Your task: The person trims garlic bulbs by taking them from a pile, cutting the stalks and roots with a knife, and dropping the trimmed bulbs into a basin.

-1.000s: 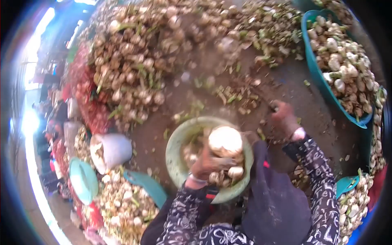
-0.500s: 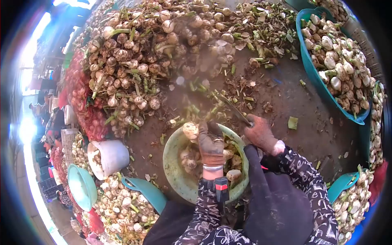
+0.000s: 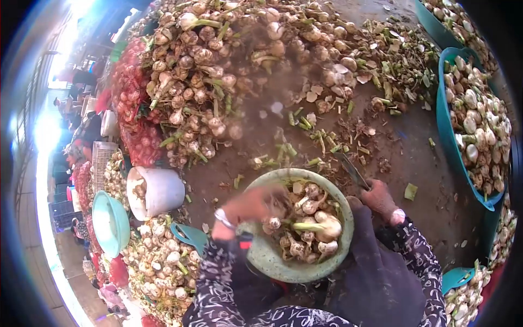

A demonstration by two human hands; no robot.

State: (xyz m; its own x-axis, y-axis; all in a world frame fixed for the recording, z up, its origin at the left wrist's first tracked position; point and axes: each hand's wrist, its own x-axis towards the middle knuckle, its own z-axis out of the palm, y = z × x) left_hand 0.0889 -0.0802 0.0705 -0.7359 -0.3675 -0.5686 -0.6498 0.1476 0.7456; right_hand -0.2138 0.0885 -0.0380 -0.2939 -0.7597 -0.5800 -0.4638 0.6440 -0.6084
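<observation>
A pale green bowl [image 3: 260, 259] stands in front of me with several garlic bulbs inside. On top of them lies a larger garlic bulb [image 3: 329, 226] with a trimmed green stem. My left hand [image 3: 253, 206] reaches over the bowl's left part, close to the bulbs. Motion smears its fingers, so their grip cannot be made out. To the right of the bowl, my right hand [image 3: 378, 199] is closed around the handle of a knife [image 3: 352, 170]. Its blade points up and to the left, above the ground.
A large heap of untrimmed garlic [image 3: 201, 71] lies ahead, with cut stems [image 3: 321, 139] scattered before it. A teal tub [image 3: 444, 103] full of garlic stands at the right. On the left are a white bucket [image 3: 163, 192], a turquoise basin [image 3: 111, 223] and red mesh sacks [image 3: 131, 82].
My left hand has moved from the bowl's far edge, where it held a garlic bulb, to its left part. The view has shifted; my right hand still holds the knife.
</observation>
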